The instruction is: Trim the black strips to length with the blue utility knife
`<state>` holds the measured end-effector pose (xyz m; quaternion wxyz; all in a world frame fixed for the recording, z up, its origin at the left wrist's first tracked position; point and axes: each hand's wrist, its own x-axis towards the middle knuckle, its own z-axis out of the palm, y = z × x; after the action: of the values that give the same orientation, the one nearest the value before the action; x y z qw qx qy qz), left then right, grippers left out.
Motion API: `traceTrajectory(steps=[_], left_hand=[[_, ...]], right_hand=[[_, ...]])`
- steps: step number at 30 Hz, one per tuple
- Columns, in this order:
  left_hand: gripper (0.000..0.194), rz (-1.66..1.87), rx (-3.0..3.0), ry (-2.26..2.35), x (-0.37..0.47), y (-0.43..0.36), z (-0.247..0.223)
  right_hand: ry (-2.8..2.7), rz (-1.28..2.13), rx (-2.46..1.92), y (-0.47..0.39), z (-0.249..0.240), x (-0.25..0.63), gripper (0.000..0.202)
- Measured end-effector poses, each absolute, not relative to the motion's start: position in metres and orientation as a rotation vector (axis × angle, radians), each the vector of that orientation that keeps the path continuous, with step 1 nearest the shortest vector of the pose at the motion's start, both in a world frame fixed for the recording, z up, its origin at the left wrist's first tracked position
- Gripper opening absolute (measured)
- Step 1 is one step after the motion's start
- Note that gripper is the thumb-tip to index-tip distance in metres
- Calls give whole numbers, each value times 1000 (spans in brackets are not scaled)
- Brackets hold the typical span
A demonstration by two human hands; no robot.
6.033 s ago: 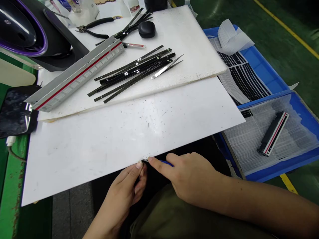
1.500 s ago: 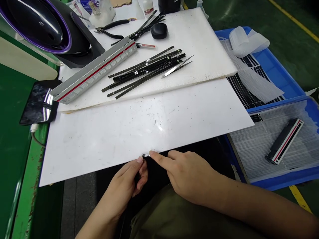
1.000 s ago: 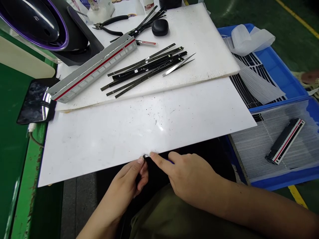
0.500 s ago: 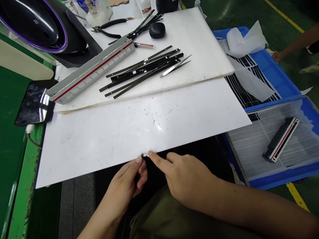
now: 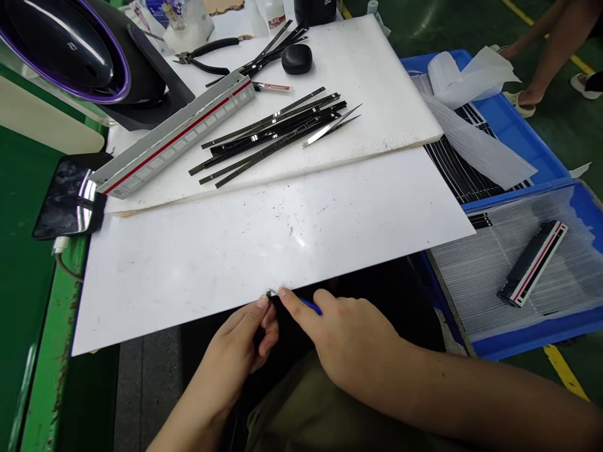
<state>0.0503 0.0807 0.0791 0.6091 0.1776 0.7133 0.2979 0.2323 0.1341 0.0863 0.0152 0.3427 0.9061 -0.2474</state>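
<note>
At the front edge of the white board [image 5: 188, 270], my left hand [image 5: 235, 345] is closed, thumb and finger pinching a small dark piece [image 5: 269, 294]. Most of that piece is hidden by the fingers. My right hand [image 5: 353, 339] is wrapped round a blue-handled tool [image 5: 311, 306], its index finger stretched along it. The tool's thin metal tip meets or nearly meets the dark piece; its exact kind cannot be made out. Beyond the hands, thin black strips [image 5: 273, 135] lie in a loose pile on a white foam slab [image 5: 386, 119], with pointed tweezers [image 5: 330, 127] on their right end.
A long grey box with a red stripe [image 5: 174, 135] lies left on the slab, near cutting pliers [image 5: 207, 55] and a black fan [image 5: 89, 56]. A phone [image 5: 66, 201] lies left. Right stand blue trays [image 5: 541, 147] of strips and white sheets; another person's legs [image 5: 551, 56] are behind.
My right hand has tilted slightly, so the tool's blue handle now shows. My left hand keeps its pinch. At the right, the white sheets have shifted and the other person's legs have come further into view.
</note>
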Motion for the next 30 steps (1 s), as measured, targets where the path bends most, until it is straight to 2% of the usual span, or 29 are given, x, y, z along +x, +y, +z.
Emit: traceTrajectory(steps=[4,8,21,25,28,30], left_hand=[[50,705,411,1616,52,83,79],[48,705,415,1626,53,82,79],[47,753,378,1579,49,82,75],[44,816,198,1313,45,81,80],[39,859,116,1141,45,79,88],[38,882,98,1091,48,78,93]], right_hand=[[2783,-998,1075,140,87,236,64],[2774,-1044,1081,142,89,236,65],[2833,-751,1090,134,82,232,70],[2887,-1009,1056,142,78,243,63],[3145,-1237,975,166,83,257,60],[3420,-1133,1029,188,85,266,60]])
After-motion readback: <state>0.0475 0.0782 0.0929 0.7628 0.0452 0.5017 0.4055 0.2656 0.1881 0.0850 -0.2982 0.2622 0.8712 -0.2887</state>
